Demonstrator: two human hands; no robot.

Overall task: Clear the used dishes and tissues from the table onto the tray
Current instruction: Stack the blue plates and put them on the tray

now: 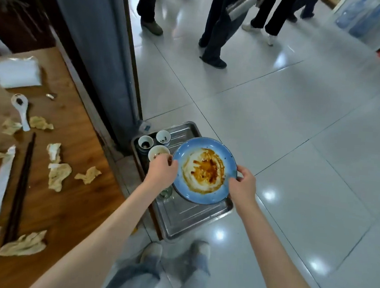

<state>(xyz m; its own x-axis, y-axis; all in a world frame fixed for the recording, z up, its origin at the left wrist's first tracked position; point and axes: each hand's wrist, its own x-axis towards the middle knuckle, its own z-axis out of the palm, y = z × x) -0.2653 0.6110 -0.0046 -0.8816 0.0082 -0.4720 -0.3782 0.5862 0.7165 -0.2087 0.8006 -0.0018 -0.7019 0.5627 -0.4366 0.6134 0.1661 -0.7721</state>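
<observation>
A blue plate (pixel 207 143) smeared with orange-brown sauce hangs over the metal tray (pixel 190 219) on the floor. My left hand (pixel 162 170) grips its left rim and my right hand (pixel 242 185) grips its right rim. Three small white cups (pixel 163 137) stand at the tray's far left, and a clear glass (pixel 166 192) shows just under my left wrist. On the wooden table (pixel 73 202) at left lie several crumpled stained tissues (pixel 58 174), a white soup spoon (pixel 21 110), dark chopsticks (pixel 20 189) and a white chopstick wrapper (pixel 0 188).
A grey pillar (pixel 96 52) rises between table and tray. Several people's legs (pixel 218 25) stand on the tiled floor beyond. A white tissue pack (pixel 16 73) lies at the table's far end. My own feet (pixel 175 254) are just in front of the tray.
</observation>
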